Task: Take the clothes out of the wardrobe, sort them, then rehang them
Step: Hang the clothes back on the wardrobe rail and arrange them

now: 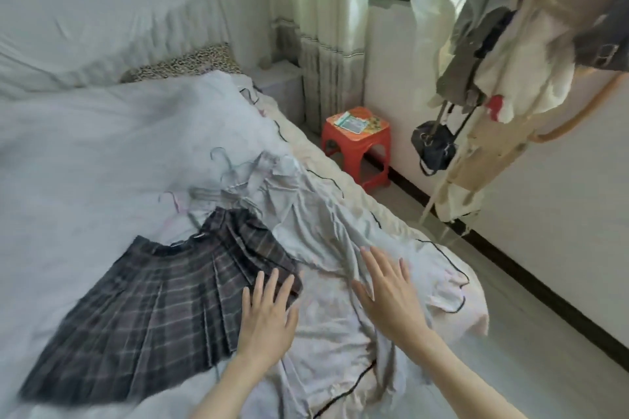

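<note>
Left of the plaid skirt (149, 309) the bed (68, 163) is bare; right of it, a grey garment (323, 224) and hangers (231, 170) crowd my reach.

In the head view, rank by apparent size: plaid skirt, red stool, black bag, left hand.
1. Plaid skirt, far the largest.
2. Left hand, though it is nearest the camera, so this is unsure.
3. Red stool, close to the hand.
4. Black bag, smallest.

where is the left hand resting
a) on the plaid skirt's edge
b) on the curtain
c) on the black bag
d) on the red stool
a: the left hand lies flat with straight fingers over the right edge of the plaid skirt on the bed.
</note>
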Demonstrator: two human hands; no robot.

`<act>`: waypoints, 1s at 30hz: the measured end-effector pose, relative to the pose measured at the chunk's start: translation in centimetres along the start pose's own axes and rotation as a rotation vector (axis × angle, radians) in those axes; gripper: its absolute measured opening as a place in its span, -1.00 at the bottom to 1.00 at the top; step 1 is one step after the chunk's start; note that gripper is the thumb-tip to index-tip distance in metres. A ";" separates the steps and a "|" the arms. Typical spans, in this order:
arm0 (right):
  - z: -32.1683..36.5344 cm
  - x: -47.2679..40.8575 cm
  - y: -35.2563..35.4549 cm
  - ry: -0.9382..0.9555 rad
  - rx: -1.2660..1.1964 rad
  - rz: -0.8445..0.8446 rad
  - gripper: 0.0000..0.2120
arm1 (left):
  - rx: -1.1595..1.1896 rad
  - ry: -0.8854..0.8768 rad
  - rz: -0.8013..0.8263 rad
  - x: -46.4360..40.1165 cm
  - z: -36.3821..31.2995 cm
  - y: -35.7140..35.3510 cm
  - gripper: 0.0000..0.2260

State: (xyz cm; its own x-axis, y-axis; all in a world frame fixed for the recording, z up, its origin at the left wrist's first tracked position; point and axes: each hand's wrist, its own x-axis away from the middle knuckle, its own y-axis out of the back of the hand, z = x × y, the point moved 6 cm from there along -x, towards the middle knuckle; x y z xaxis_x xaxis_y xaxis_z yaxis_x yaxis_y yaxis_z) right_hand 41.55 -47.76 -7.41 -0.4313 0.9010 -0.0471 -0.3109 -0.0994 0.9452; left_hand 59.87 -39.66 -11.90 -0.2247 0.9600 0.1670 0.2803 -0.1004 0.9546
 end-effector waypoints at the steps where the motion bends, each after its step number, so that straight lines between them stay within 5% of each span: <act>1: 1.1 -1.4 -0.9 0.046 -0.007 0.034 -0.36 | 0.014 0.057 0.000 -0.1 1.5 -0.1 -0.17; 13: 9.4 -16.2 -11.3 0.400 -0.008 0.329 -0.48 | 0.119 0.560 0.111 -2.6 14.4 -3.5 -0.54; 30: 20.7 -38.2 -35.5 0.382 0.140 0.598 -0.49 | 0.097 0.681 0.297 -13.6 37.3 -15.1 -0.55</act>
State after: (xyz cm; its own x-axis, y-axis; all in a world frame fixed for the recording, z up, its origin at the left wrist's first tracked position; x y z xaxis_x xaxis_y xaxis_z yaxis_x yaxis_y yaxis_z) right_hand 86.61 -69.85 -32.49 -0.7674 0.4965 0.4057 0.1713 -0.4511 0.8759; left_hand 93.52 -41.43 -37.74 -0.6460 0.5183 0.5604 0.4934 -0.2766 0.8247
